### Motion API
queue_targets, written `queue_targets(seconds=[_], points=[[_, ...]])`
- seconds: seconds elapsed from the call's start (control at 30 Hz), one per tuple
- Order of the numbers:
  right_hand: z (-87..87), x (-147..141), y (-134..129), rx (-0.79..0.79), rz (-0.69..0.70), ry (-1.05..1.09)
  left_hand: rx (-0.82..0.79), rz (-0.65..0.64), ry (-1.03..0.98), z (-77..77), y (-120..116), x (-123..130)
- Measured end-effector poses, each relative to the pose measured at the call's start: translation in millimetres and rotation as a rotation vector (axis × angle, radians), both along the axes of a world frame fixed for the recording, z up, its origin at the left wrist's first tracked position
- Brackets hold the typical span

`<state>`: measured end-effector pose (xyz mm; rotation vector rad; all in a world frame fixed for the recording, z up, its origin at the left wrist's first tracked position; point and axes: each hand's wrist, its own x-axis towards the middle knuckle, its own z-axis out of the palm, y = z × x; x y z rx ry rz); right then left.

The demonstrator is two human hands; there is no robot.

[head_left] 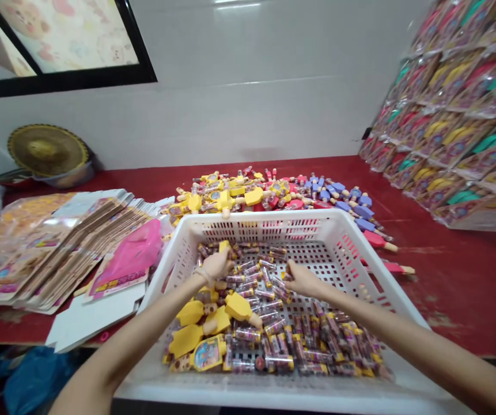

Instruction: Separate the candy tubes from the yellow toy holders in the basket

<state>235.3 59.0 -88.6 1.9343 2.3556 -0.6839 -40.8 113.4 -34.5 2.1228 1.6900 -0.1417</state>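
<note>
A white perforated plastic crate (265, 223) sits in front of me, holding many small clear tubes (265, 294) of dark sweets with yellow caps. Several yellow paddle-shaped toys (189, 340) with pale handles lie near its front left. Over the crate's middle, my left hand (215, 265) pinches a yellow-capped tube (224, 246). My right hand (303, 280) reaches in from the right, its fingertips closed on a clear tube (286, 276). Both wrists are bare, and the crate's floor shows between the tubes.
Behind the crate lies a heap of yellow, red and blue paddle toys (273, 193) on a red tabletop (459, 271). Printed card stacks (79, 248) and a pink bag (131, 251) lie left. Packaged toys (455, 121) stand stacked right. A woven hat (48, 150) rests against the wall.
</note>
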Motion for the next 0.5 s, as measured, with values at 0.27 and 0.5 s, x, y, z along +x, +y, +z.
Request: queue_targets(seconds=[0.27,0.5], points=[[50.9,-6,-54,0.172,0.121,0.485,-0.865,-0.155,-1.016,46.7,-96,16],[50.3,-14,-63,0.405,0.282,0.150,-0.848,-0.107,-0.909,53.4,-94,12]])
